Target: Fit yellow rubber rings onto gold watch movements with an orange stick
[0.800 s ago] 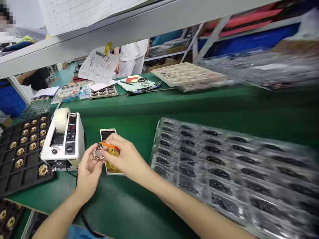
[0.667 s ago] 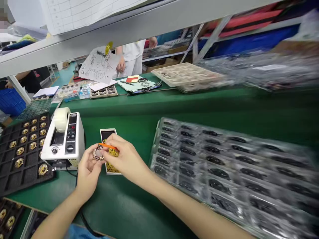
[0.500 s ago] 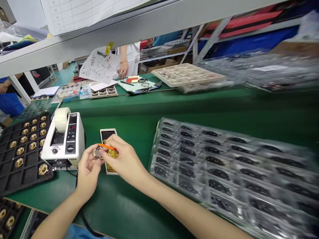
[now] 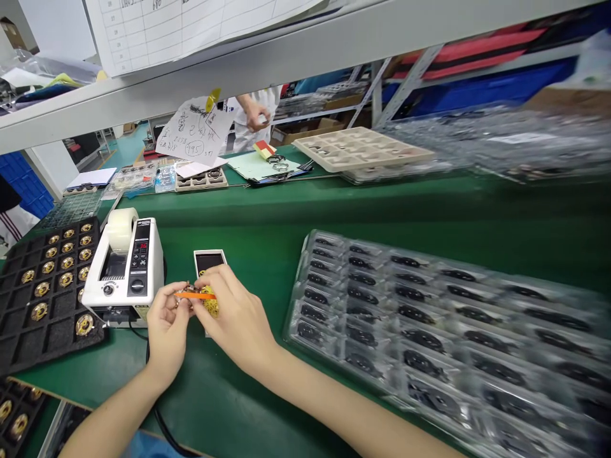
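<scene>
My left hand (image 4: 167,331) pinches a small round metal watch part (image 4: 185,296), mostly hidden by the fingers. Across that part lies a thin orange stick (image 4: 195,295), gripped by my right hand (image 4: 233,312) between thumb and fingers. Both hands meet over the green bench. Just behind and under my right hand stands a narrow white box (image 4: 210,253) with small yellow pieces (image 4: 210,305) in it.
A white tape dispenser (image 4: 151,254) stands left of my hands, beside a black tray (image 4: 57,327) of gold round parts. Clear plastic trays (image 4: 391,305) with black parts cover the right side. Behind the shelf beam, a person's hand (image 4: 256,116) shows near a clipboard (image 4: 245,166).
The orange stick has turned from slanting to nearly level and shifted left over the round part. The person's hand in the background has lifted and moved right. The camera view has shifted slightly.
</scene>
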A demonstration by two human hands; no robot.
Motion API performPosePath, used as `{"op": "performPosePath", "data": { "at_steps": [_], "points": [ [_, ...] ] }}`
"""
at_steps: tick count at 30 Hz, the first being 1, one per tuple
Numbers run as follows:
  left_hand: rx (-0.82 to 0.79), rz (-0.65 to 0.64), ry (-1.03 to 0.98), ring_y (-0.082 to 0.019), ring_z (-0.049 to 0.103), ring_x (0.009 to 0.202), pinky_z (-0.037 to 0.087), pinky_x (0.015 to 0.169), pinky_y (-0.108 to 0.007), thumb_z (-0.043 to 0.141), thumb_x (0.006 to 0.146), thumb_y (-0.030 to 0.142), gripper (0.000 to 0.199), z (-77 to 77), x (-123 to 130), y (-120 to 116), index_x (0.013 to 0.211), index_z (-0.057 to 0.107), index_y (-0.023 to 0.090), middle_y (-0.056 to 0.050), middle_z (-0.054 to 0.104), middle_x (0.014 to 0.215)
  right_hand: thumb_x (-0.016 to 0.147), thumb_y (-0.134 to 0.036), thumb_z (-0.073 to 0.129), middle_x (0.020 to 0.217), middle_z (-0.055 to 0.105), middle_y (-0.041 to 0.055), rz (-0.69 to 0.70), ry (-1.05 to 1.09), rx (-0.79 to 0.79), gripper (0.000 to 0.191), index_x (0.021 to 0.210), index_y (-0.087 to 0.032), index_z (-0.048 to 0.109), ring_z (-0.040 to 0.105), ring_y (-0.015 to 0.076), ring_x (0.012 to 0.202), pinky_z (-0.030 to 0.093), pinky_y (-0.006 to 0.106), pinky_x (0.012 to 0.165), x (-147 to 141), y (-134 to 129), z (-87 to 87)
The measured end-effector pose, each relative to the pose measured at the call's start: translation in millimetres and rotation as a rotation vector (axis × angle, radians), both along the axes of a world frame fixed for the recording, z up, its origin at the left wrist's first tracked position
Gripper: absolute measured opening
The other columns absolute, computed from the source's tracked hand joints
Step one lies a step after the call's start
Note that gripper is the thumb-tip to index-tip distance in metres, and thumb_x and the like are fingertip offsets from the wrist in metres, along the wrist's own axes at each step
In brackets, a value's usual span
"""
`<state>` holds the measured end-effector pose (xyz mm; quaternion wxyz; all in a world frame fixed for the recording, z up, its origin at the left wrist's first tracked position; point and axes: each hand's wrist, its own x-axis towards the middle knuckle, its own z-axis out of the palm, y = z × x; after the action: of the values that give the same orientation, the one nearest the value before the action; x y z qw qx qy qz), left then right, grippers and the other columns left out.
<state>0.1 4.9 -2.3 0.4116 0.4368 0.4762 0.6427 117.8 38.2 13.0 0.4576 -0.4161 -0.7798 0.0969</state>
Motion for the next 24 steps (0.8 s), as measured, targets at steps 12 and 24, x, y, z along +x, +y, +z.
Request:
{"op": "performPosePath", "data": {
  "at_steps": [12,24],
  "points": [
    [0.029,-0.153,0.192,-0.015,0.066,0.083,0.055,0.076,-0.025,0.056,0.091,0.033,0.019,-0.6,-9.4,-1.4,0.096,0.065,0.017,-0.006,0.070,0.093,0.086,-0.016,0.046,0.079,0.052,0.0015,0.237,0.055,-0.245,0.016,0.070,-0.021,0.045,0.050,0.0138,0.062,0.039,0.026,0.056,11.6,4.4,11.7],
    [-0.084,-0.149,0.029,-0.013,0.064,0.066,0.058,0.064,-0.026,0.071,0.076,0.042,0.031,13.9,-5.4,-1.1,0.087,0.062,0.014,-0.002,0.068,0.074,0.083,-0.019,0.052,0.068,0.052,-0.0024,0.312,0.078,-0.482,0.017,0.066,-0.020,0.048,0.046,0.0122,0.058,0.035,0.024,0.054,11.7,12.6,15.5]
  ]
}}
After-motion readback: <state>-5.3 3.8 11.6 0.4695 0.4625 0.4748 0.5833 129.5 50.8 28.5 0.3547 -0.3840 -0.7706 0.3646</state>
